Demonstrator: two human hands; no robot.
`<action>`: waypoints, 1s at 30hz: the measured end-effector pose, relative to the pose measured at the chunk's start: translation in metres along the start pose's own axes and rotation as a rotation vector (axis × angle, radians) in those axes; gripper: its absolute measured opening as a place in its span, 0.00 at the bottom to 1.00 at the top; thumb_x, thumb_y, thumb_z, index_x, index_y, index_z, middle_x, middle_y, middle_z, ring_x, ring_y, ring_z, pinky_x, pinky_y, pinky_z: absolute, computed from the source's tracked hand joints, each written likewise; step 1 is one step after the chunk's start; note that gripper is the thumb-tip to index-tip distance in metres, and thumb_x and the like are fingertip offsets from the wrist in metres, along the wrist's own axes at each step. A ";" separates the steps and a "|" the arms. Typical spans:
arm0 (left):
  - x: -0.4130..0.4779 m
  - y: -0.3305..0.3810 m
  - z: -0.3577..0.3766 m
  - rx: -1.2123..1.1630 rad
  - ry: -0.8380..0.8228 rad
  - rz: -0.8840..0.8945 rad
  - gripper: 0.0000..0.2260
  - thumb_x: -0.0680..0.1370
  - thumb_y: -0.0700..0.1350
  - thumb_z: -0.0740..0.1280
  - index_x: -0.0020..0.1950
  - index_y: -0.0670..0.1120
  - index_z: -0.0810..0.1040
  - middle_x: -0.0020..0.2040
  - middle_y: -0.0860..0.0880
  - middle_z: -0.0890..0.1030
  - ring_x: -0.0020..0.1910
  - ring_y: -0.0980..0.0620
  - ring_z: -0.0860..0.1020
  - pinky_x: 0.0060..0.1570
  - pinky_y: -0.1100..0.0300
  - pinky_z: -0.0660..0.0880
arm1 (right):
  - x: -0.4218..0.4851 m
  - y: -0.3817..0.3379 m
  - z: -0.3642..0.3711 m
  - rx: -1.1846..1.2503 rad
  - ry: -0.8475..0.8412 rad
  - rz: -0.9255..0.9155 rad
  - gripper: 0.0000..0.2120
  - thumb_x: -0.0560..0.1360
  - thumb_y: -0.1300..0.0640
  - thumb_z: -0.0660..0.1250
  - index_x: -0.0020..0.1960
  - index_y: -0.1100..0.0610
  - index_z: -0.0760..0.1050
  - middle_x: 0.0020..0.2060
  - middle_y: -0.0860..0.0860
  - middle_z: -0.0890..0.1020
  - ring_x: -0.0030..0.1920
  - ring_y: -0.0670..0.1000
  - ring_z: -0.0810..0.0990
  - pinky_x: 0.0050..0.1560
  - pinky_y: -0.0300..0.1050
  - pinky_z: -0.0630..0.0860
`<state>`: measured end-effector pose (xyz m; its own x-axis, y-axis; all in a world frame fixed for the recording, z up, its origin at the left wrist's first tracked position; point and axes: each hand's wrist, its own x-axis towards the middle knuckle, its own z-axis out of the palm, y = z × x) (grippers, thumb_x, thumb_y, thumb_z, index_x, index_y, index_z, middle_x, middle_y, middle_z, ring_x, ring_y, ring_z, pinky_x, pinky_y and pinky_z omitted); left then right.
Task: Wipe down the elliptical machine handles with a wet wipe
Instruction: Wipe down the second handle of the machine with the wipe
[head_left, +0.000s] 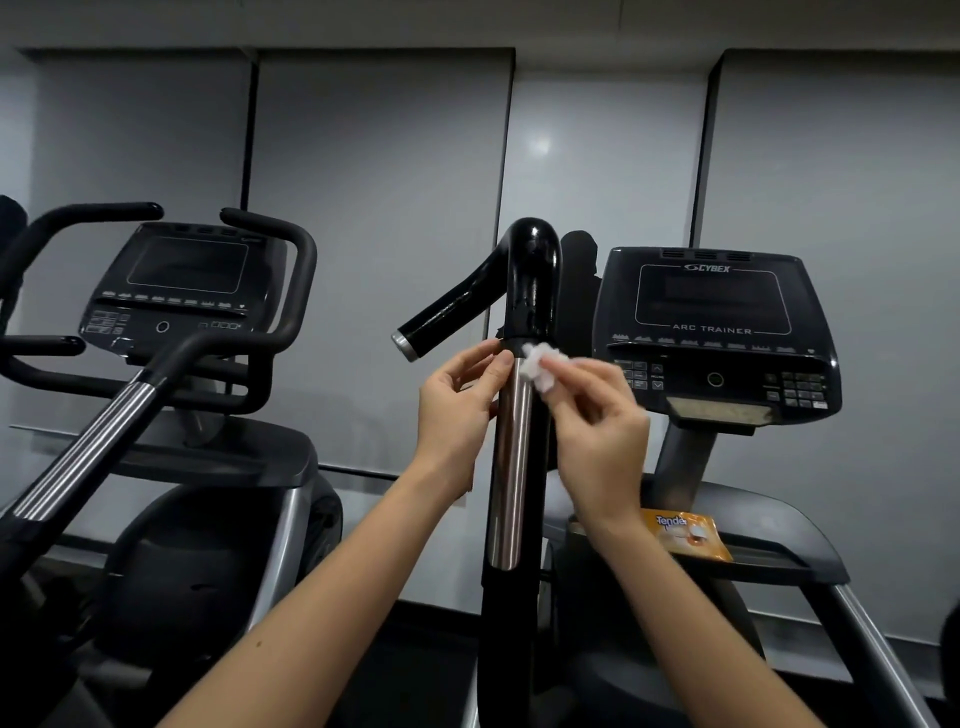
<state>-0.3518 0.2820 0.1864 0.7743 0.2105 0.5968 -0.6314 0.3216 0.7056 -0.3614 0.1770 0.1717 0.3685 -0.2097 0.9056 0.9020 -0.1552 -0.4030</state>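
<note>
In the centre of the frame stands the elliptical handle (530, 280), a glossy black upright that bends over at the top and sends a side grip down toward the left, ending in a silver cap. Below the black part runs a chrome sleeve (511, 457). The right hand (597, 426) comes in from the lower right and pinches a crumpled white wet wipe (543, 366) between thumb and forefinger, its other fingers loosely curled. The wipe sits against the right side of the handle, just where the black section meets the chrome. The left hand (457, 410) comes up from the lower left with its fingers loosely curved and holding nothing. Its forefinger tip lies at the left edge of the chrome sleeve near the top; whether it presses there cannot be told. To the right of the handle is the machine's console (714, 322), marked CYBEX ARC TRAINER. Below it, an orange wipes packet (688, 535) lies on a dark ledge, partly hidden by the right wrist. A second machine (182, 280) fills the left of the frame, before grey wall panels (379, 145).
</note>
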 end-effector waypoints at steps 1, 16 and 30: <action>0.001 0.001 0.000 0.008 0.017 0.017 0.08 0.75 0.40 0.68 0.53 0.48 0.77 0.50 0.44 0.81 0.49 0.48 0.80 0.51 0.54 0.78 | 0.009 0.000 0.001 0.035 0.024 0.038 0.11 0.72 0.65 0.69 0.50 0.51 0.80 0.46 0.48 0.80 0.49 0.43 0.79 0.49 0.33 0.75; -0.003 0.028 -0.010 0.286 -0.139 -0.003 0.03 0.72 0.41 0.72 0.39 0.46 0.80 0.28 0.54 0.79 0.26 0.59 0.75 0.32 0.65 0.74 | 0.033 -0.036 -0.030 -0.060 -0.358 0.219 0.12 0.76 0.68 0.63 0.52 0.55 0.80 0.50 0.54 0.82 0.48 0.46 0.82 0.51 0.36 0.78; 0.053 0.055 0.026 0.678 0.191 0.601 0.04 0.77 0.43 0.66 0.49 0.43 0.76 0.35 0.56 0.76 0.34 0.61 0.75 0.37 0.74 0.69 | 0.036 -0.016 -0.025 0.007 -0.293 0.216 0.12 0.75 0.63 0.66 0.53 0.48 0.77 0.47 0.52 0.81 0.46 0.51 0.81 0.50 0.42 0.79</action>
<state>-0.3472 0.2867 0.2667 0.2646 0.3349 0.9043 -0.7727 -0.4875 0.4066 -0.3681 0.1479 0.2071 0.5987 0.0484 0.7995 0.7973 -0.1309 -0.5892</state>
